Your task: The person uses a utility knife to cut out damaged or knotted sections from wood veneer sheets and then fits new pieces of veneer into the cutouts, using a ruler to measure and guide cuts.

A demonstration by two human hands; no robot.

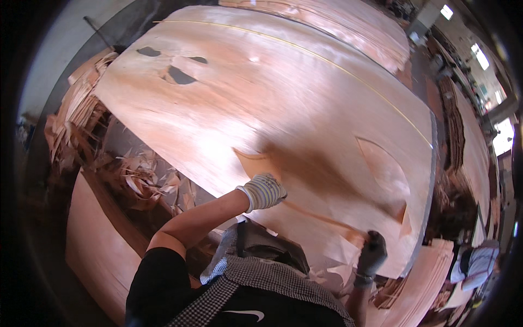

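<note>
A wide, pale wood veneer sheet [218, 109] lies spread in front of me. My left hand [264, 192], in a striped knit glove, is closed low over its near part; the fingers hide whatever they hold. Beside that hand, a pointed piece of veneer [253, 162] shows a curved edge on the sheet. My right hand [373, 253], in a dark grey glove, is closed like a fist over the near right part, its contents hidden. Between the hands runs a raised or torn veneer edge. A large curved veneer piece [384, 169] lies at the right, partly in shadow.
Dark holes [181, 76] pierce the sheet at far left. A thin yellow line [327, 52] crosses its far side. Veneer scraps [144, 180] are heaped at left, near a bundle of sheets [81, 114]. More veneer stacks [338, 22] stand beyond and at right.
</note>
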